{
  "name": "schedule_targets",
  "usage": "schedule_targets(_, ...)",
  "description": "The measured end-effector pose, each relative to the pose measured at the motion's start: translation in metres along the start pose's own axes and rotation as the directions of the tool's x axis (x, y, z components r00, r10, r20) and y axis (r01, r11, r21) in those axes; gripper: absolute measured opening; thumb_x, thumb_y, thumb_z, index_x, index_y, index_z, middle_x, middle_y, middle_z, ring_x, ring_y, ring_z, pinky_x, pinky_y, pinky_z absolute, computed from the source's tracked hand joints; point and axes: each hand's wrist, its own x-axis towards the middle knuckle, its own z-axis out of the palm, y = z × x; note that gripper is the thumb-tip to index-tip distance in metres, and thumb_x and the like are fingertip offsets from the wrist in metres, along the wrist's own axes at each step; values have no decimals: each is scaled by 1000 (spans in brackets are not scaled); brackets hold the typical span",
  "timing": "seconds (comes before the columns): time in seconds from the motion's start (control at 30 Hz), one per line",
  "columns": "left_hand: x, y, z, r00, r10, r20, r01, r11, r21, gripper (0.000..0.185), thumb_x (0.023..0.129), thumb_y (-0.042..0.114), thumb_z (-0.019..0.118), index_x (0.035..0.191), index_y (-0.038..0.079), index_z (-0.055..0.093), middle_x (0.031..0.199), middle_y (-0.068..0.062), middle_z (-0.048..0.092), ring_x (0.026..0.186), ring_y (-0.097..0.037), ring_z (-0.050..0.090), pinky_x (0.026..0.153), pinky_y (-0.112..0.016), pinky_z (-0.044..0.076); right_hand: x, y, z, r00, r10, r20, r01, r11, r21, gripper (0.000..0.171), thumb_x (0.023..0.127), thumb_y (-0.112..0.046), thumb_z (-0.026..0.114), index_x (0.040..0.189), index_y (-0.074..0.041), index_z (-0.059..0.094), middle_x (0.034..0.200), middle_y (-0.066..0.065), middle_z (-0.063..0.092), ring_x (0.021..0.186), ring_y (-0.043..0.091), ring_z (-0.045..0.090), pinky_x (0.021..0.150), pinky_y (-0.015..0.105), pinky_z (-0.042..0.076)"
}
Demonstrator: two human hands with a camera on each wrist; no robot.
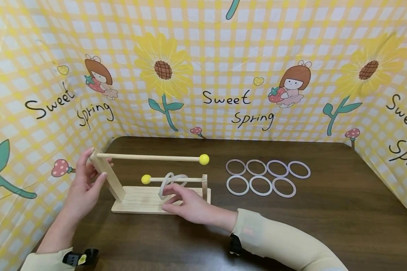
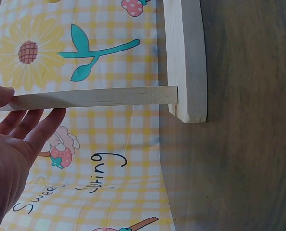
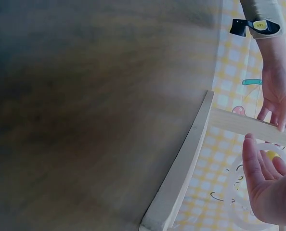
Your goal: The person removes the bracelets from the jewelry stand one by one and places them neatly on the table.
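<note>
A wooden stand (image 1: 146,201) sits on the dark tabletop (image 1: 325,218), left of centre. Its flat base carries a tall post (image 1: 108,178) at the left end and a short post (image 1: 205,184) at the right end. From the tall post a long upper dowel (image 1: 149,157) runs right to a yellow ball; from the short post a lower dowel (image 1: 176,180) runs left to another yellow ball.

The left hand (image 1: 83,188) holds the top of the tall post, its fingers lying fairly straight against the wood and the thumb on the near side. The right hand (image 1: 186,205) reaches over the base and its grip appears to pinch a pale ring (image 1: 165,185) that hangs around the lower dowel, though the fingertips are partly hidden. A second ring (image 1: 181,177) hangs on the same dowel just to the right.

Seven more rings (image 1: 261,185) lie flat on the tabletop to the right of the stand, four in the far row and three nearer. A yellow checked backdrop (image 1: 224,67) printed with sunflowers surrounds the tabletop
</note>
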Motion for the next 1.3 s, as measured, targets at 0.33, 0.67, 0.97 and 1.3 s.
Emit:
schedule_targets(0.33,1,-2,-1,999,31,10,-31,999,-14,73,92,-20,45,151,10,13,125,18,51,112,-1,54,84,-10,44,5,-2,6,995,-65,-69,64,998,-7,14,95,-5,62,108,-4,56,99,7,68,75,15,68,60,18,46)
schedule_targets(0.67,1,-2,-1,999,38,13,-37,999,-16,74,92,-20,44,151,10,13,125,17,51,112,0,54,84,-11,44,10,-5,11,990,-69,-127,65,997,-35,12,93,-6,65,103,-5,57,90,0,67,65,11,66,50,18,40)
schedule_targets(0.97,0,-2,0,1000,31,3,-31,999,-10,74,92,-21,45,151,10,13,124,18,52,111,1,54,83,-10,44,21,-18,19,993,-85,-82,87,996,18,18,96,-4,59,113,-3,56,95,3,67,70,6,67,58,21,50)
schedule_targets(1.3,-1,0,1,1000,-10,-10,10,1000,6,76,92,-20,46,152,13,14,123,18,52,110,2,54,83,-9,43,31,-29,26,996,-77,-54,75,996,-37,13,98,-4,56,111,-2,59,96,-1,68,69,0,65,49,17,39)
